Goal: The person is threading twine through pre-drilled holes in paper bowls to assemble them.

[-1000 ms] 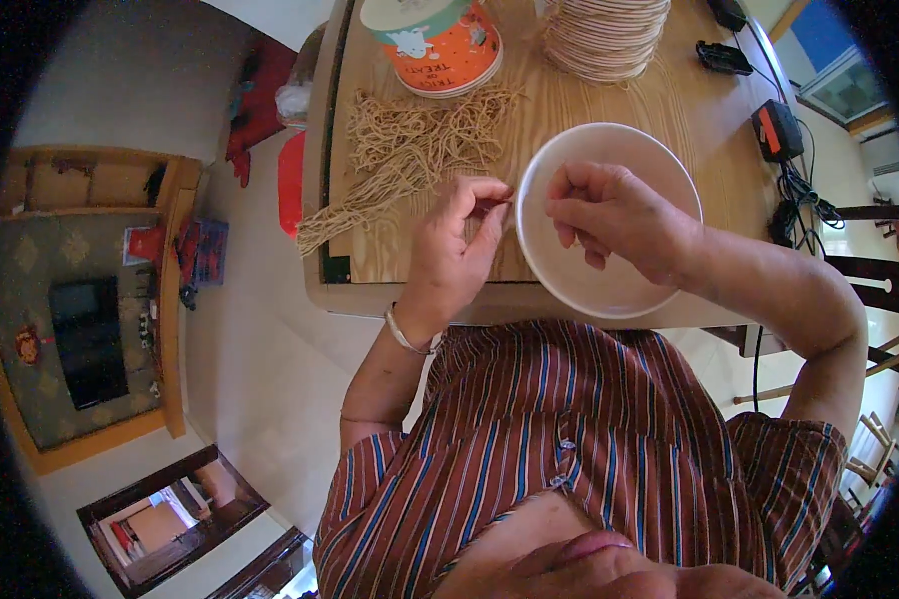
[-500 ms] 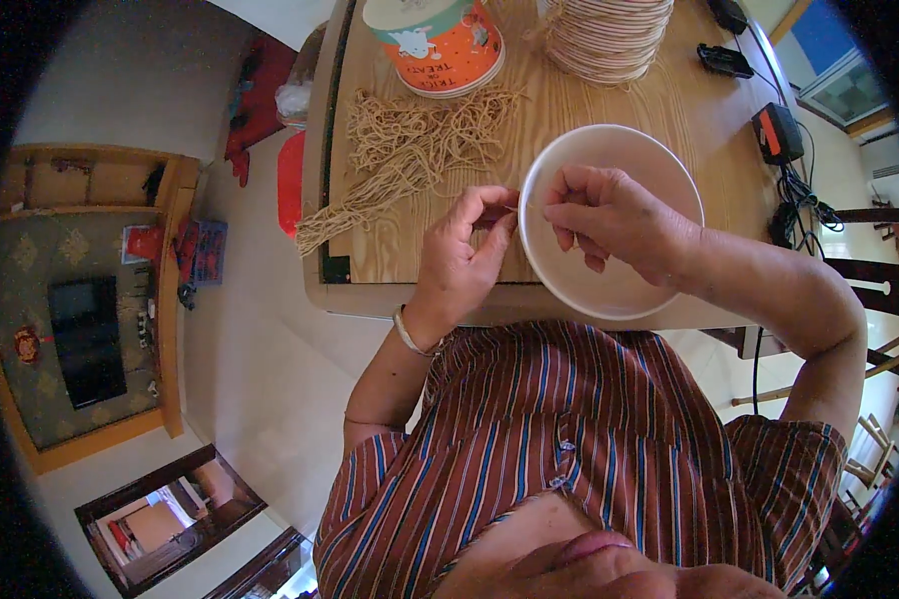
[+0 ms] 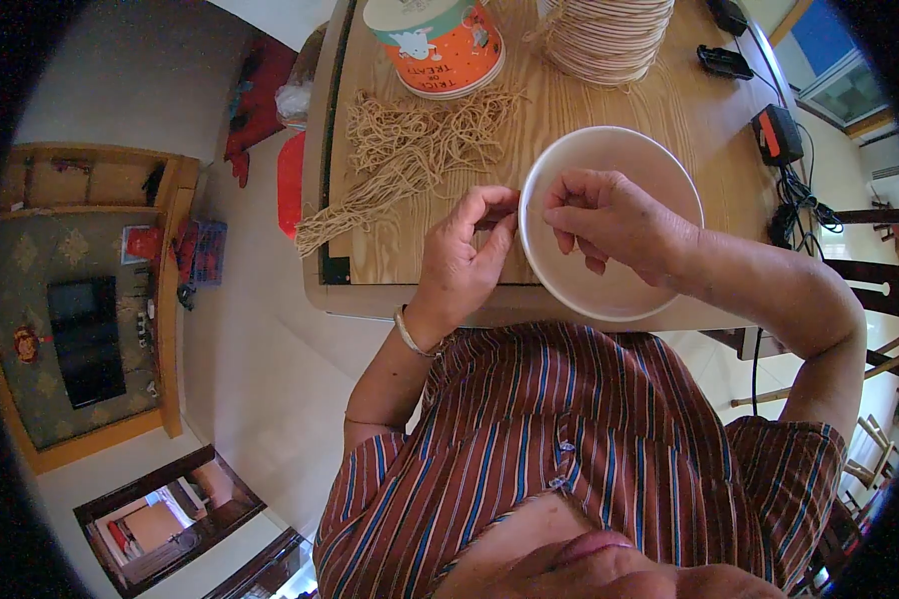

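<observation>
A white round tub (image 3: 612,290) stands at the table's near edge, its open top facing me. My left hand (image 3: 469,240) is at the tub's left outer side, thumb and forefinger curled in with their tips against the wall just below the rim. What they pinch there, if anything, is too small to make out. My right hand (image 3: 619,225) hangs over the tub's opening, thumb pressed to the bent forefinger and the other fingers curled down. Nothing I can name shows in that pinch. Left of the tub lies a loose heap of tan cord strands (image 3: 420,140).
Behind the cord stands an orange and teal printed paper tub (image 3: 445,50). A large stack or coil of cream cord (image 3: 609,35) sits at the back. Black cables and an adapter (image 3: 777,135) run along the wooden table's (image 3: 669,110) right edge. A red stool (image 3: 290,185) is left of the table.
</observation>
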Motion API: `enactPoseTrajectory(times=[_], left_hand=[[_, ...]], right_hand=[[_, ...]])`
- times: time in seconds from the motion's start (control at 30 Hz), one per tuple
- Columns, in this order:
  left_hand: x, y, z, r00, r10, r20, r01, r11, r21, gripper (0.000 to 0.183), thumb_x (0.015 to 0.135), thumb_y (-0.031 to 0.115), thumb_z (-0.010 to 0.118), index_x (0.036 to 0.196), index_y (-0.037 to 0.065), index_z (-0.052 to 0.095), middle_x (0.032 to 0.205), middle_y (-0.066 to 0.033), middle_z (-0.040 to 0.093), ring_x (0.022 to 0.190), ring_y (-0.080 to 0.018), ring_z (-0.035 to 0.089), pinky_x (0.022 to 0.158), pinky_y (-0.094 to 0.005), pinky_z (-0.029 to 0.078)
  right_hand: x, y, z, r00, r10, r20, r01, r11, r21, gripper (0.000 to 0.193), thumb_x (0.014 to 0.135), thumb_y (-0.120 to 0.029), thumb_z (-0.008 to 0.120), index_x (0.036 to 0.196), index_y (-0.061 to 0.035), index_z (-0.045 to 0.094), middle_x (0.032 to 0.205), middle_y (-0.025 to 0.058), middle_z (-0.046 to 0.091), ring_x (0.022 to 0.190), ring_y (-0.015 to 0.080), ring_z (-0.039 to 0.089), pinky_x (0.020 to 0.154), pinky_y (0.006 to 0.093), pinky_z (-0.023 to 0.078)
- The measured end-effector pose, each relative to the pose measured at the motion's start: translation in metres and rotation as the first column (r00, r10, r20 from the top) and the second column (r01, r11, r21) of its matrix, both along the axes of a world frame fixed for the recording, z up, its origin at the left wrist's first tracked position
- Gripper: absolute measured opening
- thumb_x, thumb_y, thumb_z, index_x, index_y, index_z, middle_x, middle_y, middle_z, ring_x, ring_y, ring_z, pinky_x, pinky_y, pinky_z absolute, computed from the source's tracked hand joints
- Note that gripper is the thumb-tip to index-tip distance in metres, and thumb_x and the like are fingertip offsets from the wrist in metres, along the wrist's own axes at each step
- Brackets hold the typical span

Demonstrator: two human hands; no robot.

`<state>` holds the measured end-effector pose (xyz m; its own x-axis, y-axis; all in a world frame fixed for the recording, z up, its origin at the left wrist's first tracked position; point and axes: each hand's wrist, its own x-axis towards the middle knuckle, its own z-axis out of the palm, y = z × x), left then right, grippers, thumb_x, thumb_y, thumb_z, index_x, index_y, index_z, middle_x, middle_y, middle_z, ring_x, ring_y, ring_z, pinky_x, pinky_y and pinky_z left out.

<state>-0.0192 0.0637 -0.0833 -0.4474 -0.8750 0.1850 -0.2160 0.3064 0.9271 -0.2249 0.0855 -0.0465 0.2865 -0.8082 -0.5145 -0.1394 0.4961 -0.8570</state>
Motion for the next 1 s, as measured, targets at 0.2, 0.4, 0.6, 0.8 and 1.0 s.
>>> enactPoseTrajectory(times=[0.2,0.4,0.6,0.8,1.0], left_hand=[[0.0007,-0.0015,-0.0013,1.000,-0.007,0.006,0.007,1.000,-0.007,0.020,0.091,0.002,0.061,0.110,0.001,0.058,0.100,-0.0119,0.068,0.091,-0.0187,0.068,0.081,-0.0304,0.053],[0.0003,0.0004,0.0030,1.000,0.002,0.010,-0.002,1.000,0.015,0.020,0.091,0.002,0.061,0.110,0.001,0.058,0.099,-0.0116,0.069,0.090,-0.0178,0.068,0.081,-0.0304,0.054],[0.0002,0.0006,0.0033,0.999,0.007,0.031,-0.006,1.000,-0.010,0.018,0.090,0.002,0.062,0.108,0.002,0.060,0.098,-0.0106,0.069,0.089,-0.0172,0.068,0.080,-0.0301,0.054],[-0.0018,0.0003,0.0033,0.998,0.025,0.062,-0.021,0.998,-0.066,0.018,0.089,0.001,0.063,0.107,0.003,0.060,0.096,-0.0099,0.070,0.087,-0.0174,0.069,0.079,-0.0291,0.054],[-0.0013,-0.0002,0.0004,0.993,0.059,0.101,-0.045,0.990,-0.135,0.016,0.088,0.001,0.065,0.103,0.005,0.062,0.092,-0.0098,0.069,0.083,-0.0176,0.069,0.074,-0.0294,0.054]], right_hand=[[0.0006,-0.0004,0.0033,1.000,-0.011,0.010,0.011,1.000,-0.003,0.010,0.094,-0.015,0.058,0.092,-0.0055,0.060,0.069,-0.0006,0.055,0.056,0.0051,0.048,0.046,0.0202,0.042],[0.0023,-0.0020,0.0006,0.999,-0.020,0.029,0.021,0.999,-0.027,0.010,0.094,-0.015,0.058,0.091,-0.0057,0.060,0.069,-0.0006,0.055,0.055,0.0056,0.048,0.046,0.0207,0.042],[0.0034,-0.0024,0.0016,0.999,-0.024,0.038,0.025,0.999,-0.022,0.010,0.094,-0.016,0.059,0.090,-0.0065,0.059,0.069,-0.0009,0.055,0.054,0.0057,0.048,0.046,0.0212,0.042],[0.0062,-0.0034,0.0016,1.000,-0.026,0.008,0.026,1.000,-0.004,0.010,0.094,-0.017,0.059,0.092,-0.0072,0.060,0.069,-0.0014,0.054,0.055,0.0057,0.048,0.045,0.0215,0.042],[0.0085,-0.0036,0.0040,0.999,-0.033,0.028,0.033,0.999,-0.016,0.010,0.094,-0.017,0.059,0.094,-0.0067,0.060,0.069,-0.0015,0.054,0.055,0.0054,0.048,0.045,0.0211,0.042]])
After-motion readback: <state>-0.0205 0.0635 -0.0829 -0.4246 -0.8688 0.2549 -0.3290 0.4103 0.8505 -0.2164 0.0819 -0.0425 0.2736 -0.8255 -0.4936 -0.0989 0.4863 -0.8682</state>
